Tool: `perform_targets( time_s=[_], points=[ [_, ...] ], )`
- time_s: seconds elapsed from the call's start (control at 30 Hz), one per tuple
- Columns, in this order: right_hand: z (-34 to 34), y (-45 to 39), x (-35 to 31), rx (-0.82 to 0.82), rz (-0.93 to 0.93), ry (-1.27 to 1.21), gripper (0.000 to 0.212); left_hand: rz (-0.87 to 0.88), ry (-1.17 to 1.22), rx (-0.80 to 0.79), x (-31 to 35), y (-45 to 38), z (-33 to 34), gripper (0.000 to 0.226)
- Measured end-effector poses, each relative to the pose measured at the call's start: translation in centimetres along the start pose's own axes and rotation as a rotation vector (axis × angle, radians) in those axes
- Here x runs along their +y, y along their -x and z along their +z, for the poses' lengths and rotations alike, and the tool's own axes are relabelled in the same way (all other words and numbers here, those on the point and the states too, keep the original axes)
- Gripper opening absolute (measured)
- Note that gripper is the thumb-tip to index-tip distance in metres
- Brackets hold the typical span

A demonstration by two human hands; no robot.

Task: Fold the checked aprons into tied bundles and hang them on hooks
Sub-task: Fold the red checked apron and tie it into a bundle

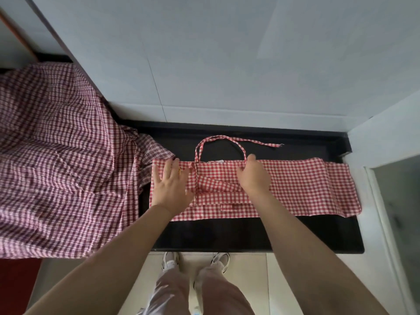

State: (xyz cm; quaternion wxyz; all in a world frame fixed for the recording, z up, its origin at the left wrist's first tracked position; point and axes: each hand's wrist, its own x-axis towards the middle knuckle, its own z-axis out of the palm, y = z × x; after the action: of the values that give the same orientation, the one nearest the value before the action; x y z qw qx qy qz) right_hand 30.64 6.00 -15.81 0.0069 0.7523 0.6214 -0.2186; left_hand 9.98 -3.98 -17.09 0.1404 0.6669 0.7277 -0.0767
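Note:
A red-and-white checked apron (302, 187) lies folded into a long flat band across the black countertop (227, 233). Its neck loop (218, 142) and one loose tie strap (261, 143) lie on the counter behind it. My left hand (171, 185) rests flat, fingers spread, on the band's left end. On the band's middle sits my right hand (253, 176), fingers bent down onto the cloth near the loop's right base; what its fingertips do is hidden.
A heap of darker maroon checked cloth (56, 160) covers the counter's left part and hangs over its front edge. A grey tiled wall (227, 64) rises behind. A white frame with a glass panel (397, 212) bounds the right. My legs and shoes (195, 262) stand below.

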Motion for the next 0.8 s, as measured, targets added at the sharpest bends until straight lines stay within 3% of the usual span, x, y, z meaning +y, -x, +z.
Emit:
perform_targets(
  time_s=[0.1,0.17,0.23,0.33,0.43,0.5,0.6,0.7,0.8],
  points=[
    [-1.4,-1.8,0.0,-0.051,-0.027,0.012,0.021,-0.069,0.107,0.128,3.6,0.3,-0.8,0.040],
    [-2.4,-2.3,0.2,-0.018,-0.072,-0.089,0.014,-0.117,0.136,0.072,5.4,0.2,-0.7,0.051],
    [-3.7,-2.5,0.9,0.062,-0.100,-0.256,0.026,-0.173,0.117,-0.017,6.2,-0.4,-0.4,0.070],
    [-5.4,-3.0,3.9,0.152,-0.061,-0.354,0.060,-0.223,0.090,-0.057,6.1,-1.7,-0.3,0.074],
    [-6.2,-3.3,9.9,0.294,0.099,-0.159,0.046,-0.291,0.127,-0.065,6.8,-2.8,-1.1,0.068],
    [-6.9,-2.9,13.8,0.335,0.284,-0.142,0.038,-0.216,0.117,0.003,8.5,-2.9,-1.5,0.064],
    [-7.0,-2.4,18.5,0.188,0.438,-0.167,0.053,0.065,0.135,0.030,12.3,-2.7,-1.4,0.055],
    [-6.4,-1.7,21.2,0.158,0.398,-0.137,0.051,0.254,0.083,-0.086,15.8,-2.9,-0.8,0.060],
    [-6.7,-1.2,22.0,0.076,0.377,-0.135,0.082,0.213,-0.024,-0.181,17.2,-3.0,-0.3,0.067]
  ],
)
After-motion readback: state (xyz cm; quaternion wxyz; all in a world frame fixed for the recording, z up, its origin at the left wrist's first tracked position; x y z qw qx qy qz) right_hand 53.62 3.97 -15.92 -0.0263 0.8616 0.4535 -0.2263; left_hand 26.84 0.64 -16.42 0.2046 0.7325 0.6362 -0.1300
